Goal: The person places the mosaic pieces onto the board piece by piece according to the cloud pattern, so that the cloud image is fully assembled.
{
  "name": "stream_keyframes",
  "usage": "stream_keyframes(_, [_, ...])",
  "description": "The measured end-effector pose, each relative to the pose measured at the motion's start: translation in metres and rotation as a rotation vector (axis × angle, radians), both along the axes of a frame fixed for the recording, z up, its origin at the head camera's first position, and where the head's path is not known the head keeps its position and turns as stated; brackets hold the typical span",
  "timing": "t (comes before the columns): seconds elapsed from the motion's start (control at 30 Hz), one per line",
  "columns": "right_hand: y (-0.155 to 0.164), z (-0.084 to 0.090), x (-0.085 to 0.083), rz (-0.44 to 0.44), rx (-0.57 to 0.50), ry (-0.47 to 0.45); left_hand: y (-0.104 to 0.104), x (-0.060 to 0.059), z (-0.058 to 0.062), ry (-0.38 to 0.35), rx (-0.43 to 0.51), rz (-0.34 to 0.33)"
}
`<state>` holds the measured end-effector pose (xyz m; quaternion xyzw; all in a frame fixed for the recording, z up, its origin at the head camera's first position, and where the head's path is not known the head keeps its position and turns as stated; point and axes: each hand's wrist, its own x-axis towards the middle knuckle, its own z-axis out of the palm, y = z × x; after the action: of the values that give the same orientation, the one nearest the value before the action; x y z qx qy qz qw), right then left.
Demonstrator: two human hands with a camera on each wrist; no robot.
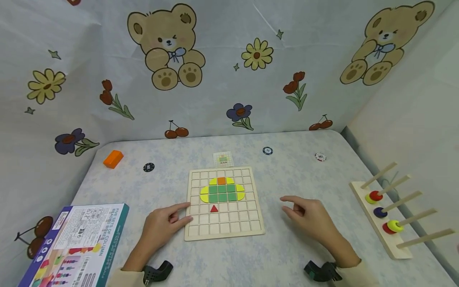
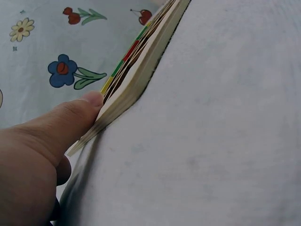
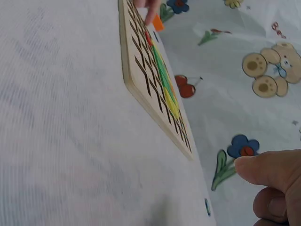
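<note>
A square wooden grid board (image 1: pixel 247 227) lies in the middle of the table. Green square pieces (image 1: pixel 222 193) form a block on it, with yellow curved pieces (image 1: pixel 204 194) round the sides and an orange square (image 1: pixel 221 181) on top. One red triangle (image 1: pixel 214 208) sits below them. My left hand (image 1: pixel 161 225) touches the board's left edge with the thumb (image 2: pixel 77 115) and index finger. To the right of the board, my right hand (image 1: pixel 310 217) hovers apart from it, thumb and index finger extended with a gap between the tips and nothing visible there.
A small pattern card (image 1: pixel 223 159) lies behind the board. Chips (image 1: pixel 148 167) and an orange block (image 1: pixel 113 159) are farther back. At left lies a printed box (image 1: pixel 82 243); at right stands a wooden peg rack (image 1: pixel 380 223) with coloured rings.
</note>
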<state>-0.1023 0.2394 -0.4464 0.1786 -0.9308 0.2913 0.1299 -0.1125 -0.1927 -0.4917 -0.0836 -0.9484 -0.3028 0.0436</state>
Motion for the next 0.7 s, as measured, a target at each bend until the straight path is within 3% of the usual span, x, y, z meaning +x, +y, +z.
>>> stream_keyframes(0.13, [0.031, -0.003, 0.012, -0.121, 0.013, 0.005, 0.000, 0.001, -0.001, 0.010, 0.005, -0.001])
stream_keyframes(0.3, [0.056, -0.010, 0.021, -0.247, 0.042, -0.102, 0.000, 0.001, 0.000, 0.017, 0.009, -0.002])
stream_keyframes(0.43, [0.064, -0.019, 0.021, -0.269, 0.020, -0.163, 0.001, 0.001, 0.000, 0.009, 0.012, -0.007])
stream_keyframes(0.7, [0.063, -0.032, 0.018, -0.272, 0.034, -0.169, 0.000, 0.001, 0.001, 0.000, -0.001, -0.005])
